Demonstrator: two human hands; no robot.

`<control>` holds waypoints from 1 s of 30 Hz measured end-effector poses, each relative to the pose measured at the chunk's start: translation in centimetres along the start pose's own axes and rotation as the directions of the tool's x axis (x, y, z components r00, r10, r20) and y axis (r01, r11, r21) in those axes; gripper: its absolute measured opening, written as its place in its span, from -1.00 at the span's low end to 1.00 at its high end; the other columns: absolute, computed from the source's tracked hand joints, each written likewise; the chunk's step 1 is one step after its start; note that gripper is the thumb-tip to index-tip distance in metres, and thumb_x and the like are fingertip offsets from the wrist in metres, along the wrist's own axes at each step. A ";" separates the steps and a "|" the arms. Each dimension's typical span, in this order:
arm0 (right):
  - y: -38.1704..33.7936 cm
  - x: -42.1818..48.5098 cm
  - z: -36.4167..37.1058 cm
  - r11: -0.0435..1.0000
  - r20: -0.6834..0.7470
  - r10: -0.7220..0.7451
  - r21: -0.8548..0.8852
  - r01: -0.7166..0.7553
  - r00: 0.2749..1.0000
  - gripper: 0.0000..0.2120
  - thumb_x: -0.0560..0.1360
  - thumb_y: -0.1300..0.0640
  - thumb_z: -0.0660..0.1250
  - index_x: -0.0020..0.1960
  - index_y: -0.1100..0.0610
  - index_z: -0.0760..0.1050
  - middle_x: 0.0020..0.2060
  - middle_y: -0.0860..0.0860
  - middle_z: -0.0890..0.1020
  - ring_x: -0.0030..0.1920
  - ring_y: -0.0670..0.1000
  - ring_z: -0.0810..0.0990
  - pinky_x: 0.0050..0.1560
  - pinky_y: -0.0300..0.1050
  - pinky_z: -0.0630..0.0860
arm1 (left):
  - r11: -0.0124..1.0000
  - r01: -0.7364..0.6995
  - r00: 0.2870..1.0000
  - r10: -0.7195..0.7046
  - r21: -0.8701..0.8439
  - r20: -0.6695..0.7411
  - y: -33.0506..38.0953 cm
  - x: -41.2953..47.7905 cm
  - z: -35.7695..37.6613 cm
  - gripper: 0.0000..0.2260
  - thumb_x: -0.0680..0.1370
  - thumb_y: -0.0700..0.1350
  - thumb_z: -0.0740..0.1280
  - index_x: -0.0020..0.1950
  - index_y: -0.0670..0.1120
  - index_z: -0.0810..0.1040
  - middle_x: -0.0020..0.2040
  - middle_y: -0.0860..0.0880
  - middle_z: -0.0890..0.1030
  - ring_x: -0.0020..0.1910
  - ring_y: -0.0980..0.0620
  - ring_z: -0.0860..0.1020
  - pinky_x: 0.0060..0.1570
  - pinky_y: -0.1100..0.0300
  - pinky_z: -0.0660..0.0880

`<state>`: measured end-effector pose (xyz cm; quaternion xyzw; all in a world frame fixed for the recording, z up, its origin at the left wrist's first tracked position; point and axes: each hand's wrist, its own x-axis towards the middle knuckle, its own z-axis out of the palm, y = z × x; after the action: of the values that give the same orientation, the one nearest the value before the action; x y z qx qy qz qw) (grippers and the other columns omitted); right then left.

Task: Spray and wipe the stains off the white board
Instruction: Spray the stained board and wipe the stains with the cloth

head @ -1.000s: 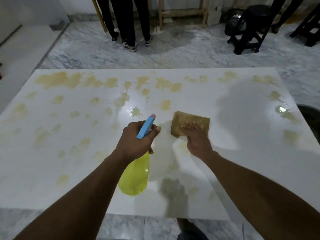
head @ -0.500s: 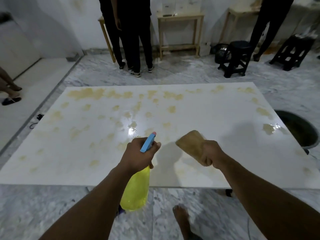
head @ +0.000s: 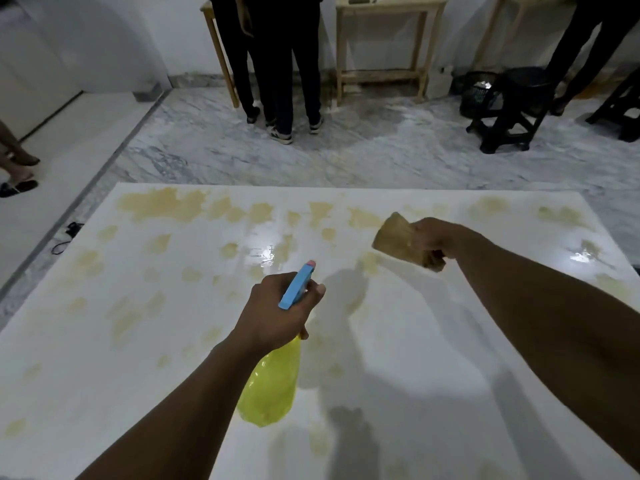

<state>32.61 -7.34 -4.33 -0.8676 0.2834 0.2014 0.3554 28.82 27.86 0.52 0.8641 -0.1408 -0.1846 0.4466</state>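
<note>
Stains ran thickest along the far edge of the white board, heaviest toward its far left corner, and thinned into scattered tan blotches down the left side toward the near edge. We judged that band to be the work ahead: its long axis lay parallel to the far edge, out beyond both our hands.

At the board's middle, our left hand was wrapped fully around the neck of the spray bottle, a finger curled at the front by the trigger. The blue head pointed up and away toward the far edge, with the yellow body hanging below the fist over the near half. A wet sheen lay just beyond the nozzle.

Farther right and nearer the far edge, our right hand was clenched on the brown cloth, lifted clear of the surface as far as we could tell. That hand was closer to the stained band, so we reckoned the wipe would fall to it and would need to sweep leftward along that far edge. More marks trailed on to the far right corner.
</note>
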 end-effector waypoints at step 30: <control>3.4 -24.2 26.2 0.995 -0.095 -0.052 0.084 0.060 0.994 -0.79 0.47 0.22 0.25 0.01 0.07 0.61 -0.16 0.05 0.68 -0.23 0.05 0.66 -0.25 -0.17 0.49 | 0.999 -0.005 0.999 0.006 -0.032 0.035 -4.9 -15.9 -4.6 -0.72 0.62 0.08 0.44 0.09 -0.14 0.66 -0.13 -0.21 0.74 -0.48 -0.08 0.71 -0.04 -0.14 0.71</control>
<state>8.24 18.24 -10.16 -0.8675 0.2835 0.1382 0.3846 17.05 40.41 2.06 0.8530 -0.1479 -0.2008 0.4584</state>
